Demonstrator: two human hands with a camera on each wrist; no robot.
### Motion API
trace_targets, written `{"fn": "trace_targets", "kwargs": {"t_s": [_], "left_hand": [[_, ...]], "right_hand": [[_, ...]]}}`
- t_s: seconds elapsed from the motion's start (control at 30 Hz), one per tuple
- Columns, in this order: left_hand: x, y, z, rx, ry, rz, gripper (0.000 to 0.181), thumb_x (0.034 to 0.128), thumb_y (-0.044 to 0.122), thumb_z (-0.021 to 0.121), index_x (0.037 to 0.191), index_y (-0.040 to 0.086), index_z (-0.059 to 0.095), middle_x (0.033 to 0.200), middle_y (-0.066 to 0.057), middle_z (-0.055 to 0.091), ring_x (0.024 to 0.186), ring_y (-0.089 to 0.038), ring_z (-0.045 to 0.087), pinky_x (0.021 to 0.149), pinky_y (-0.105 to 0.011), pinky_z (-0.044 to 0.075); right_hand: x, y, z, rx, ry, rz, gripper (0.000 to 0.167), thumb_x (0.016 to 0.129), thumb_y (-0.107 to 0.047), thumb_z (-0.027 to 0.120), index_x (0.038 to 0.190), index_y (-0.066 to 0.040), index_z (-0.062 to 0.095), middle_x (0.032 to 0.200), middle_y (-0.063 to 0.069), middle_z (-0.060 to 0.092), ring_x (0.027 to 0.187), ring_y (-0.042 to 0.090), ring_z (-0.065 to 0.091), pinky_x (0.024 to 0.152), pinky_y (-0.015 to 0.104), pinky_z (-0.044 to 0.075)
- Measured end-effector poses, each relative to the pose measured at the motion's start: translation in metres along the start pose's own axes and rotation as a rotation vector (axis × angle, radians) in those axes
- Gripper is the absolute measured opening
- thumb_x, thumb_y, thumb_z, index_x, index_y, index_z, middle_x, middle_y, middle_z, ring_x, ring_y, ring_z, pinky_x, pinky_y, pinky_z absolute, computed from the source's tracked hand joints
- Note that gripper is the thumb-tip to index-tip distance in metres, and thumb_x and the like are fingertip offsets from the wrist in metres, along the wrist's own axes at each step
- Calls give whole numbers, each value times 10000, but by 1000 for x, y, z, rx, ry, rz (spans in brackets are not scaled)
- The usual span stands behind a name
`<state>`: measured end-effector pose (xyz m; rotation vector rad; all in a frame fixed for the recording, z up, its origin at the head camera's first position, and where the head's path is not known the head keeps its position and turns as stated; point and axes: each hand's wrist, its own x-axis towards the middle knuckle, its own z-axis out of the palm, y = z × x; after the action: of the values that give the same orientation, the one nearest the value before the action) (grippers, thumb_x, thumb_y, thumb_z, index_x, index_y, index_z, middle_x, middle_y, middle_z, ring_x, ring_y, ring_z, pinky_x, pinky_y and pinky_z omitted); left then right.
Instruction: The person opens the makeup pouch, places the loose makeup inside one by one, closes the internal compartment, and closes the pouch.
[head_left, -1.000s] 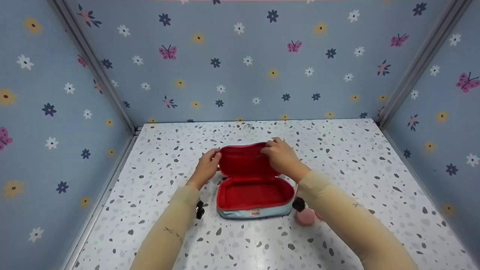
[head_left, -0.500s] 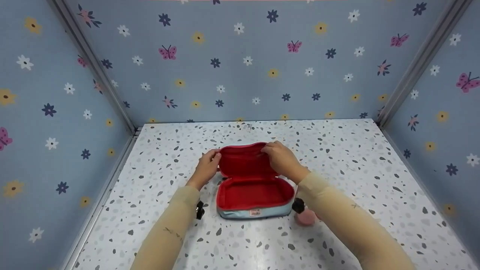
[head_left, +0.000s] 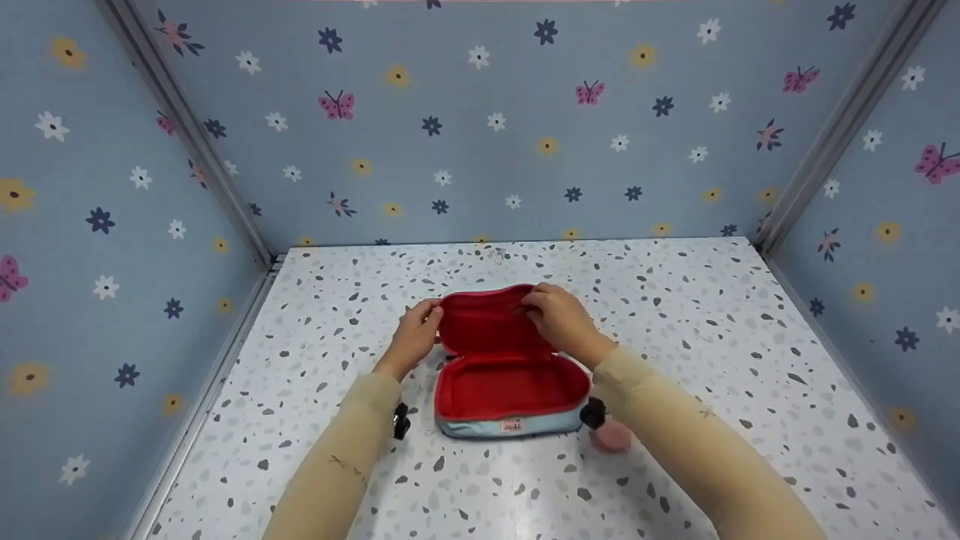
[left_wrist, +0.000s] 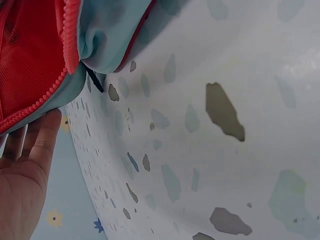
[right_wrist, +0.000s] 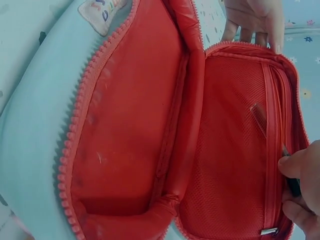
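A zip pouch [head_left: 511, 426], pale blue outside and red inside, lies unzipped on the table with its lid raised. The lid's inner side has a red mesh pocket [right_wrist: 232, 145] with a zip. My left hand [head_left: 412, 337] holds the lid's left edge, its fingers behind the fabric in the left wrist view. At the lid's upper right, my right hand [head_left: 562, 319] pinches a slim dark-handled tool [right_wrist: 293, 187]. Its thin front end shows through the mesh, inside the pocket. The tool's exact kind cannot be made out. Nothing lies in the pouch's lower half.
A round pink item [head_left: 613, 436] lies right of the pouch, partly beneath the right forearm. Dark wrist gear [head_left: 592, 412] hangs under the right wrist. The speckled table [head_left: 675, 292] ends at flower-patterned walls [head_left: 480, 150] behind and at both sides.
My right hand has shifted slightly down and left along the lid's top edge, its raised fingers lowering. The left hand and the pouch stay nearly where they were.
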<state>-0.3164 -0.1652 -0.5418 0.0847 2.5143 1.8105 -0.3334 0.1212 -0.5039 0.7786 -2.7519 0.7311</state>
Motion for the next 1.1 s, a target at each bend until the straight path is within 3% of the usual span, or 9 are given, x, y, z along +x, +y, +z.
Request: {"fn": "trace_targets", "kwargs": {"t_s": [0.33, 0.5, 0.77, 1.1], "left_hand": [[3, -4, 1, -15, -1, -7, 424, 1187, 234, 429, 1524, 21, 573, 1399, -212, 680, 1269, -341, 699, 956, -441, 656], [2, -4, 1, -22, 2, -2, 421, 1188, 232, 422, 1511, 14, 581, 1397, -209, 683, 1286, -339, 693, 946, -431, 659], [2, -5, 0, -42, -13, 4, 410, 1190, 211, 411, 1496, -5, 577, 1396, -223, 671, 1256, -341, 694, 953, -436, 657], [2, -3, 0, -16, 1, -12, 405, 1188, 225, 412, 1473, -2, 589, 1393, -214, 674, 1268, -336, 691, 945, -429, 660]], "right_hand": [[-3, 6, 8, 123, -9, 42, 241, 1009, 22, 713, 1240, -5, 777, 1255, 163, 772, 1207, 324, 726, 1082, 482, 597], [-4, 5, 11, 102, -35, 39, 266, 1023, -2, 709, 1274, -51, 785, 1273, 122, 784, 1227, 297, 709, 1112, 471, 582], [-2, 10, 17, 30, -27, -36, 252, 995, -5, 739, 1241, -12, 792, 1243, 159, 718, 1199, 336, 673, 1111, 474, 563], [-1, 9, 17, 55, -53, 36, 235, 1016, -39, 734, 1242, -37, 800, 1225, 130, 792, 1177, 306, 683, 1088, 466, 579]]}}
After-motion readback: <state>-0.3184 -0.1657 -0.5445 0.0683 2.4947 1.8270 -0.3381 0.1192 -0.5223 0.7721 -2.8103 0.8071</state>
